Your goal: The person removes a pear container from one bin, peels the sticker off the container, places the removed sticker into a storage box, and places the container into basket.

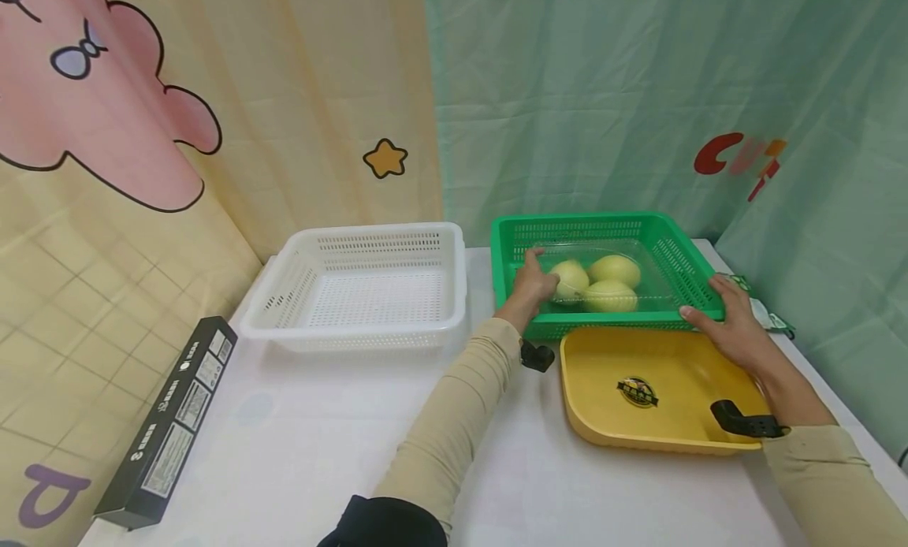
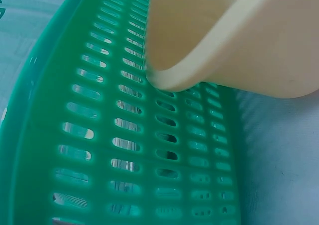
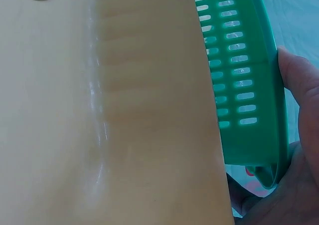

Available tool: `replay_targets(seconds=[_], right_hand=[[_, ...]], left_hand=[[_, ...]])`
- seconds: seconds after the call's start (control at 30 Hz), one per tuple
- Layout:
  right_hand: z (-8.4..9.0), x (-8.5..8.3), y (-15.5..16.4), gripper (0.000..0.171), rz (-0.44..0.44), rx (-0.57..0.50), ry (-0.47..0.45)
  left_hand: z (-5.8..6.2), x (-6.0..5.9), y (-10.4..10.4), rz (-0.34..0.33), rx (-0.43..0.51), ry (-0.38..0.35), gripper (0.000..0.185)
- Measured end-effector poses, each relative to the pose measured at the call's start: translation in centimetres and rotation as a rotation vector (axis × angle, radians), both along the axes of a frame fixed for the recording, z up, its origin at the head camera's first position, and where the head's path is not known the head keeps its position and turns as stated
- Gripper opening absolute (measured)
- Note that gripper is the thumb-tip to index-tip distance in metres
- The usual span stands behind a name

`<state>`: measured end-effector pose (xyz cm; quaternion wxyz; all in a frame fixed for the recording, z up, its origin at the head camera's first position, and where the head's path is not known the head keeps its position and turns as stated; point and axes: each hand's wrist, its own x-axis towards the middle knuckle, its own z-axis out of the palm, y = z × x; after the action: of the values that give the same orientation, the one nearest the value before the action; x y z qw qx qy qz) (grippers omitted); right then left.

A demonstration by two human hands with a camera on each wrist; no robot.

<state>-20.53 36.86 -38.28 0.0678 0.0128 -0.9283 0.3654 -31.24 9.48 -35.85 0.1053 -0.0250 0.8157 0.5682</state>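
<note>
A green plastic basket (image 1: pixel 589 320) with slotted walls stands at the back right. In it lies a clear plastic box (image 1: pixel 656 275) with three pale yellow-green round fruits (image 1: pixel 612 296). My left hand (image 1: pixel 530 285) reaches over the basket's front left and holds the box's left end, thumb and finger spread along it; the left wrist view shows only the basket wall and a tray corner. At the basket's front right corner, my right hand (image 1: pixel 738 326) grips the rim, its thumb (image 3: pixel 299 75) against the outside in the right wrist view.
A yellow tray (image 1: pixel 667 421) with a dark label sits right in front of the green basket, under my right forearm. To the left stands a white slotted basket (image 1: pixel 355 338). A long black box (image 1: pixel 170 421) lies along the table's left edge. Curtains hang behind.
</note>
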Motion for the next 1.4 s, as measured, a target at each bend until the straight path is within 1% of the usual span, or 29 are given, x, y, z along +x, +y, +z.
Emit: replay_targets(seconds=[0.13, 0.4, 0.63, 0.73, 0.87, 1.0, 1.1, 1.27, 1.4], right_hand=[[0.0, 0.0, 0.1, 0.083, 0.01, -0.011, 0.006], [-0.1, 0.1, 0.2, 0.083, 0.023, -0.014, 0.006], [0.0, 0.0, 0.1, 0.083, 0.014, -0.01, -0.014], [0.0, 0.0, 0.0, 0.083, 0.012, -0.005, -0.013], [0.0, 0.1, 0.1, 0.083, 0.009, -0.009, -0.006], [0.0, 0.0, 0.1, 0.083, 0.012, -0.011, -0.003], [0.0, 0.0, 0.1, 0.082, 0.014, -0.002, -0.001], [0.0, -0.1, 0.2, 0.083, 0.011, 0.006, -0.01], [0.1, -0.1, 0.2, 0.083, 0.008, 0.014, -0.011]], left_hand=[[0.0, -0.2, 0.1, 0.015, 0.0, -0.015, 0.059], [0.1, -0.1, 0.1, 0.034, -0.014, -0.027, 0.058], [0.2, -0.1, -0.2, 0.073, 0.011, 0.008, 0.06], [0.3, 0.1, -0.4, 0.079, 0.026, 0.026, 0.059], [0.6, 0.6, -0.8, 0.068, 0.027, 0.059, 0.058], [0.9, 1.2, -1.2, 0.054, 0.008, 0.089, 0.058], [1.0, 1.4, -1.4, 0.047, 0.002, 0.101, 0.058], [1.2, 1.7, -1.6, 0.038, 0.017, 0.118, 0.059], [1.4, 2.1, -1.8, 0.028, 0.048, 0.125, 0.058]])
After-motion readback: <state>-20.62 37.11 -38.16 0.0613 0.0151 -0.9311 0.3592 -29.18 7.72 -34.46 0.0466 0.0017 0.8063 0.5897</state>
